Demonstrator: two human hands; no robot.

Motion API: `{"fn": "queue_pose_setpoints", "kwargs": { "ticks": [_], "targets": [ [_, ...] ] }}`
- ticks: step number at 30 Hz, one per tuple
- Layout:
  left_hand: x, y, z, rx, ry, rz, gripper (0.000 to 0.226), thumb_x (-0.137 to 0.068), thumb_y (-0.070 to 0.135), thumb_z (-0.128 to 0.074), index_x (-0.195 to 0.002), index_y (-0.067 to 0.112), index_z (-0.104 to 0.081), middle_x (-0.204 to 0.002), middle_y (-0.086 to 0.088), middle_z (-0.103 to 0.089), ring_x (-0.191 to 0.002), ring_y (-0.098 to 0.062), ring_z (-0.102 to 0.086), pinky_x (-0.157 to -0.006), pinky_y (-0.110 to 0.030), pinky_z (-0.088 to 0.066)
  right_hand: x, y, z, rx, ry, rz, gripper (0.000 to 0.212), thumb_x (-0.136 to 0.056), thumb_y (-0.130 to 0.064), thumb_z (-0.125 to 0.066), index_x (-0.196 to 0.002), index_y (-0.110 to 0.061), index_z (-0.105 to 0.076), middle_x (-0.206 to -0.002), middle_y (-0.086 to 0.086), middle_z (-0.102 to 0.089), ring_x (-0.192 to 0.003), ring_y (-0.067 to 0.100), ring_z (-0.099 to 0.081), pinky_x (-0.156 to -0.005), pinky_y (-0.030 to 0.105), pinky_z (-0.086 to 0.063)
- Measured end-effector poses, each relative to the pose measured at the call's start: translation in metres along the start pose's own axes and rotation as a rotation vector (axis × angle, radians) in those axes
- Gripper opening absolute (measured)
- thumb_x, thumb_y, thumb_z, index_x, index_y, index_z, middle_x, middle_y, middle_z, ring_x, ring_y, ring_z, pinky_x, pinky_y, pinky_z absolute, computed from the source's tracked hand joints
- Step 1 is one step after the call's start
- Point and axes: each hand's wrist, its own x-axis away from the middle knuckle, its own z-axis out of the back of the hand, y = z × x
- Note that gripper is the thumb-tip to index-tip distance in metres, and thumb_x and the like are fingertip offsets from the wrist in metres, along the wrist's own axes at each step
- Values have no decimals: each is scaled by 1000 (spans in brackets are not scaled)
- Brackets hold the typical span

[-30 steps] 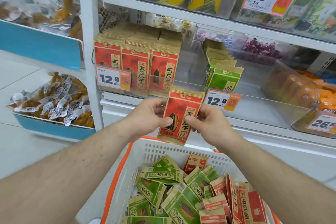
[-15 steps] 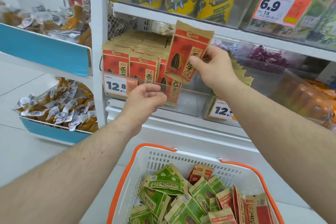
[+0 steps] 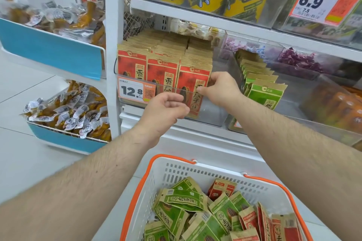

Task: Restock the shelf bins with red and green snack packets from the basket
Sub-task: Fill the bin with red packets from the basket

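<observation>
A red snack packet (image 3: 193,82) stands upright at the front of the right-hand row in the clear shelf bin (image 3: 211,112) of red packets. My right hand (image 3: 219,89) pinches its right edge inside the bin. My left hand (image 3: 163,112) hovers just in front of the bin's clear front wall, fingers curled and holding nothing. To the right, a second bin holds a row of green packets (image 3: 263,95). Below, the white basket with an orange rim (image 3: 176,170) holds a loose pile of green packets (image 3: 183,200) and red packets (image 3: 222,189).
A 12.8 price tag (image 3: 136,91) hangs on the red bin's front. A white shelf upright (image 3: 114,45) stands left of it, with blue-fronted bins of wrapped snacks (image 3: 66,113) beyond. Yellow packets and a 6.9 tag (image 3: 317,0) fill the shelf above.
My right hand lowered the red packet from above the bin down into the front of the right-hand row. My left hand let go of it earlier and rose toward the bin front.
</observation>
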Motion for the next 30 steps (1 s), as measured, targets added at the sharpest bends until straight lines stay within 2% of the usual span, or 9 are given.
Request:
{"fn": "queue_pose_setpoints", "kwargs": {
  "ticks": [4,7,12,16,18,20,23,27,30],
  "targets": [
    [-1,-3,-5,-17,-19,18,26,-83,3,-73,-102,17,-62,-81,4,-72,-69,-9,-63,-69,-26,-51,-1,-7,-1,-24,-30,-60,10,-83,-21,-79,-84,-26,-70,-86,-10,-70,-86,10,-66,-76,27,-50],
    [1,-3,-12,-47,-55,25,26,-83,2,-72,-102,17,-62,-81,3,-71,-66,-7,-63,-63,-18,-48,5,-6,2,12,-34,-34,11,-86,-23,-76,-87,-29,-67,-79,-15,-64,-83,8,-63,-73,25,-45],
    [8,-14,-24,-153,-143,53,26,-81,4,-74,-98,20,-62,-83,3,-71,-66,-3,-63,-63,-18,-44,35,11,11,116,274,185,19,-84,-23,-71,-103,-19,-67,-84,-5,-59,-81,13,-54,-78,26,-43],
    [17,-27,-35,-282,-242,94,28,-80,2,-73,-102,17,-63,-83,1,-72,-59,0,-60,-58,-16,-42,80,46,9,40,293,286,6,-83,-13,-69,-87,-16,-70,-73,-3,-60,-69,11,-52,-70,23,-42],
    [23,-34,-41,-351,-291,108,29,-80,2,-72,-103,16,-63,-88,-2,-73,-60,-1,-60,-55,-14,-43,102,73,5,57,216,206,7,-83,-13,-68,-82,-19,-69,-69,-6,-61,-63,7,-51,-65,21,-41],
    [29,-42,-47,-402,-339,127,30,-80,2,-73,-104,16,-64,-85,2,-72,-68,-5,-64,-61,-18,-49,122,100,1,89,84,99,12,-85,-14,-67,-78,-24,-67,-65,-12,-60,-60,3,-52,-61,19,-40],
    [38,-52,-54,-466,-424,150,28,-80,6,-74,-102,21,-63,-82,8,-71,-81,-13,-67,-70,-27,-52,149,141,-5,241,-274,-8,6,-86,-18,-66,-87,-22,-72,-71,-15,-60,-68,7,-56,-62,15,-42],
    [54,-64,-65,-538,-509,161,27,-81,8,-75,-102,20,-63,-87,7,-71,-72,-6,-64,-69,-25,-51,185,185,-20,563,-806,-42,12,-86,-27,-68,-93,-19,-72,-89,-6,-68,-86,16,-62,-75,26,-50],
    [63,-73,-73,-573,-550,162,25,-81,6,-74,-100,19,-63,-83,8,-70,-60,4,-61,-59,-17,-51,210,210,-34,723,-951,-81,27,-88,-36,-67,-104,-15,-67,-100,3,-68,-91,23,-62,-75,32,-51]
  ]
}}
